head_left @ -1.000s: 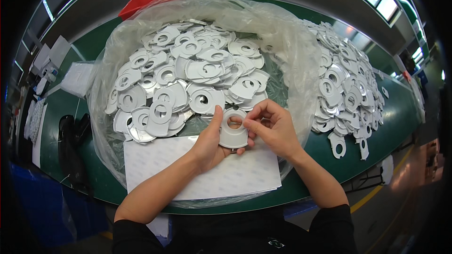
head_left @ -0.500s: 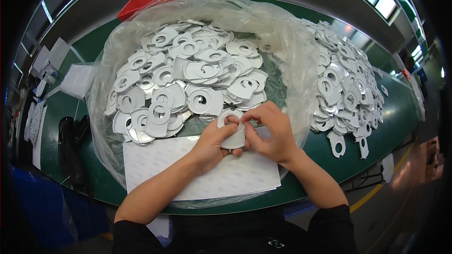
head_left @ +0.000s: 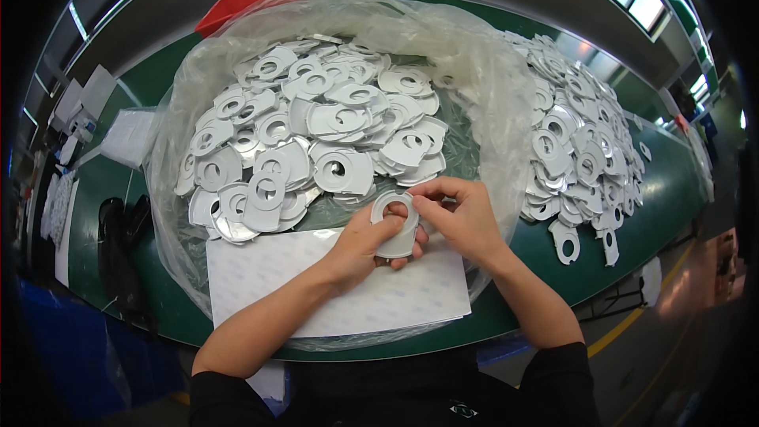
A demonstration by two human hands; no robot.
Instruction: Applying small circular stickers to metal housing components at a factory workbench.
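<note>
I am holding a flat white ring-shaped plate point(head_left: 395, 225) just below the centre of the frame, over a white backing sheet point(head_left: 332, 285). My left hand point(head_left: 360, 241) is cupping it from beneath, thumb lying across its lower rim. My right hand point(head_left: 458, 213) is closing on its upper right edge, thumb and forefinger pinching at the rim of the hole. Behind them, a clear plastic bag point(head_left: 490, 95) is spreading open, holding a heap of matching plates point(head_left: 316, 134). A second pile of plates point(head_left: 577, 142) is lying at the right on the green table point(head_left: 656, 190).
</note>
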